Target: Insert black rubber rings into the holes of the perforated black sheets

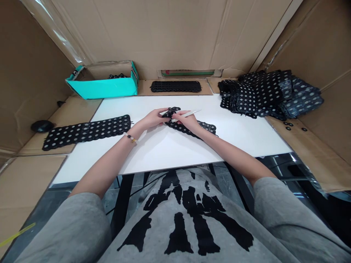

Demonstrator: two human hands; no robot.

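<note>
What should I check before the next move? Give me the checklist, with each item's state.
1. White pen-like tool gripped in right hand: ok.
2. Left hand on the black lace strip: ok.
3. That strip lying flat: not ok, one end is bunched.
4. Second lace strip flat on the white table, apart from both hands: ok.
5. Contents of the teal box: cannot tell, mostly hidden by its wall.
</note>
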